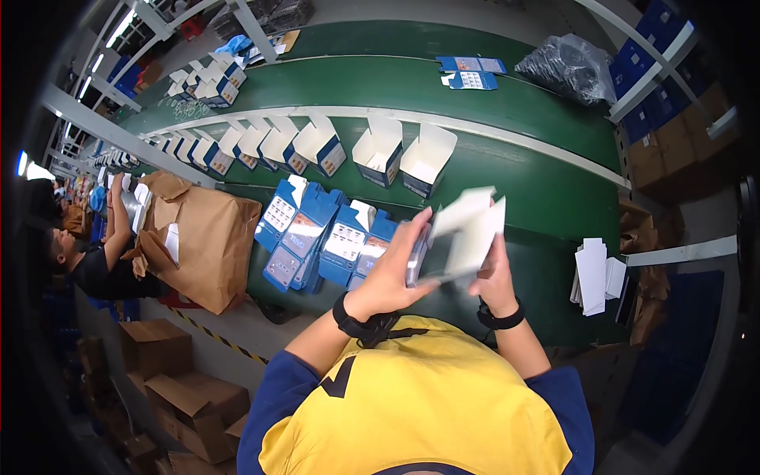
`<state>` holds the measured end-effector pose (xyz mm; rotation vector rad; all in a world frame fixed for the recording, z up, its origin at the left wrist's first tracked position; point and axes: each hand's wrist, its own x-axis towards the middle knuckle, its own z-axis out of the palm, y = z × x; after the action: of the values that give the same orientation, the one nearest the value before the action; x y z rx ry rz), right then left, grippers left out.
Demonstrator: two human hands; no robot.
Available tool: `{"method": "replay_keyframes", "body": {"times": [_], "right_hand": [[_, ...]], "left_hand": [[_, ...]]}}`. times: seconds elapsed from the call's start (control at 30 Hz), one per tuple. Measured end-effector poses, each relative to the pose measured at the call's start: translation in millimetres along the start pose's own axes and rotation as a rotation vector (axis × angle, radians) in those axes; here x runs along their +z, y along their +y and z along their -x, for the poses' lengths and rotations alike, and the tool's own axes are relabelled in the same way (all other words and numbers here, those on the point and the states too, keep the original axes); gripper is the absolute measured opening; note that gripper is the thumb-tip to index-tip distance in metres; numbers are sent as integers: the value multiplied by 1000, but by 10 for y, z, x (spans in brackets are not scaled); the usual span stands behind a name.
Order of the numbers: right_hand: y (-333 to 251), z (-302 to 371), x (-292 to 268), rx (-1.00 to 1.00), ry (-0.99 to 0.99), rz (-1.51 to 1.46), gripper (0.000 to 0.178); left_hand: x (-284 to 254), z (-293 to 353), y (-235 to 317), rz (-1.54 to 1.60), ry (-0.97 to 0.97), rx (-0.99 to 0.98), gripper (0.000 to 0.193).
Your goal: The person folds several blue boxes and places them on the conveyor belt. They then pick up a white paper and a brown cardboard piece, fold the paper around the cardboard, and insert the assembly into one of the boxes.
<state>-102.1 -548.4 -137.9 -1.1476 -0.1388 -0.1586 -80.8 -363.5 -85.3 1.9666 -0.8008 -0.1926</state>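
Observation:
Between my two hands is a small carton (473, 237) with its white inside showing and a flap raised; it is blurred by motion. My left hand (396, 273) grips its left side, fingers on the dark outer wall. My right hand (496, 277) holds it from the right, with the thumb side toward the carton. Left of my left hand lie flat blue printed cartons (297, 237) in overlapping piles, one pile (346, 245) nearest to it. Beyond my hands, open-topped cartons (423, 162) stand in a row on a green belt (507, 174).
At the right end of the table is a stack of white card pieces (591, 277). A large brown paper bag (214, 245) stands at the left, near another person (103, 257). On the far belt lie flat cartons (473, 73) and a clear plastic bag (568, 67).

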Motion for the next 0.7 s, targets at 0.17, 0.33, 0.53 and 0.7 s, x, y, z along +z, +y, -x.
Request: {"method": "replay_keyframes", "body": {"times": [0.17,0.33,0.53,0.7], "right_hand": [[-242,-35,-38,-60,-235,-18,121],[-270,49,5,-14,-172,121,98],[-287,42,93,-111,-69,-61,72],[-320,33,-7,-5,-203,-5,65]], "left_hand": [[-86,-9,-174,-228,178,343,93],[-15,49,-107,-118,201,396,85],[45,72,-10,-131,122,347,67],[6,44,95,-139,77,282,50]]}}
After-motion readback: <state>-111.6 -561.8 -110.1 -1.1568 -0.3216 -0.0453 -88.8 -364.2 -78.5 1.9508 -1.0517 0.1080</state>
